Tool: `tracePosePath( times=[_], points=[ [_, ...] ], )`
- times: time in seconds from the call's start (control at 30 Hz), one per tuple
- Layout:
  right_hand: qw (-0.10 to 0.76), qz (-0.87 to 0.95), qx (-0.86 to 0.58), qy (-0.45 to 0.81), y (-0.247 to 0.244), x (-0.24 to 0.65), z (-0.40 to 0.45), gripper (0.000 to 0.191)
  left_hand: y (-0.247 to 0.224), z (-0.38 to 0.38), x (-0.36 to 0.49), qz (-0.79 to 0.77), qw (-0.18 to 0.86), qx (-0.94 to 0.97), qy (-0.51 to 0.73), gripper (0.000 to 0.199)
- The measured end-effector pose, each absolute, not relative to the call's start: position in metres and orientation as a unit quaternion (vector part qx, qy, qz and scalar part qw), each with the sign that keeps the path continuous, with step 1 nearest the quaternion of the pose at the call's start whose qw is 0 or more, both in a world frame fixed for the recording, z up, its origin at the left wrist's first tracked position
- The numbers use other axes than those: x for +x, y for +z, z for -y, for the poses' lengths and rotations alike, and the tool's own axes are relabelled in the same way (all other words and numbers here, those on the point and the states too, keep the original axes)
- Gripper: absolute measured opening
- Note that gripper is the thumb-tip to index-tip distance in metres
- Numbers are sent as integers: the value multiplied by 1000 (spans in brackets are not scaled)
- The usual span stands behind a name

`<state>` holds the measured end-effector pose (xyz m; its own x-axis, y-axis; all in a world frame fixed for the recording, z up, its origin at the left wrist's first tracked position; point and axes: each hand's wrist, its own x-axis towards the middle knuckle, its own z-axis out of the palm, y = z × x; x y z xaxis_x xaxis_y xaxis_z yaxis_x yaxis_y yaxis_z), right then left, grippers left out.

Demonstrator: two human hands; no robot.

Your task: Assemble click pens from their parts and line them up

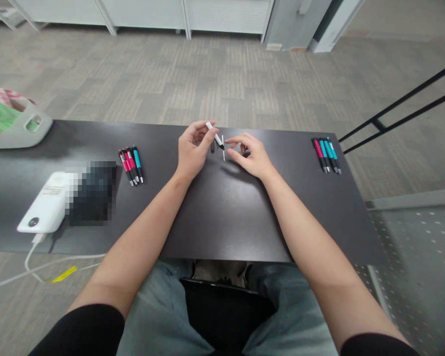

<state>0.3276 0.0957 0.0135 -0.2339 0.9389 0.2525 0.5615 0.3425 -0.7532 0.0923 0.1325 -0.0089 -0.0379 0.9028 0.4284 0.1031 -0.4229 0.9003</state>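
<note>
Near the far edge of the dark table, my left hand (195, 151) pinches a white pen barrel (214, 133) with a black lower end, tilted down to the right. A thin white stick (223, 148), like a pen refill, stands between the barrel and my right hand (251, 154). The thumb and fingers of my right hand are apart, close to the stick; no clear grip on it shows. A small dark piece (212, 147) lies on the table beside my left fingertips, partly hidden.
Several red and blue pens (131, 165) lie left of my hands, and several more (326, 155) near the right edge of the table (230, 222). A white power bank (44, 202) with a cable, a blurred dark object (92, 193) and a white basket (33, 129) are at left.
</note>
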Motion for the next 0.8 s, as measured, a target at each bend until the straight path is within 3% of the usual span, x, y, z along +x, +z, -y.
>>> tracePosePath(
  times=[0.2,0.37,0.57,0.67,0.8],
  points=[
    [245,795,-526,174,15,325,-90,15,-13,-146,84,-427,323,581,613,50],
    [233,780,-560,155,16,329,-92,8,-16,-147,81,-440,303,576,619,51],
    [237,722,-637,129,13,329,-94,13,-18,-152,77,-458,271,558,637,48],
    [212,704,-668,114,15,332,-94,7,-21,-154,76,-458,265,557,640,51],
    [169,699,-688,94,19,337,-94,18,-22,-152,77,-452,254,576,632,53]
  ],
)
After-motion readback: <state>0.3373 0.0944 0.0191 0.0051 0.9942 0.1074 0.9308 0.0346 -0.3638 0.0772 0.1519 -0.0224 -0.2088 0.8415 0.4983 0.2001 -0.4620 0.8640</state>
